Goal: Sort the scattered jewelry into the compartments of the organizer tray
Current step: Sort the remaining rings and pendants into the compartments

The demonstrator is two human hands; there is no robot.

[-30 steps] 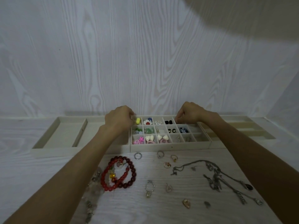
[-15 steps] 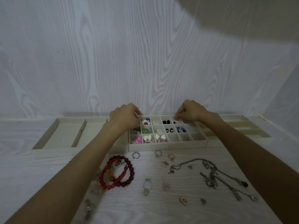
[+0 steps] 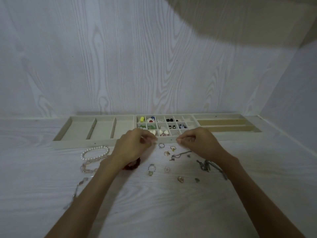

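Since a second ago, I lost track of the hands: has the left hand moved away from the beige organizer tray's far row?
Yes. The left hand has pulled back toward the person, from the far row to the beige organizer tray's near rim.

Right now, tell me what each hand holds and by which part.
Left hand pinches what looks like a small ring at its fingertips; which part, I cannot tell. Right hand has fingertips pinched together, anything between them too small to see.

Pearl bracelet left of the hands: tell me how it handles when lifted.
The pearl bracelet is a loop of round beads, so it likely droops limp from a pinch. Lying flat, it probably slides rather than rolls. The smooth beads may be slippery.
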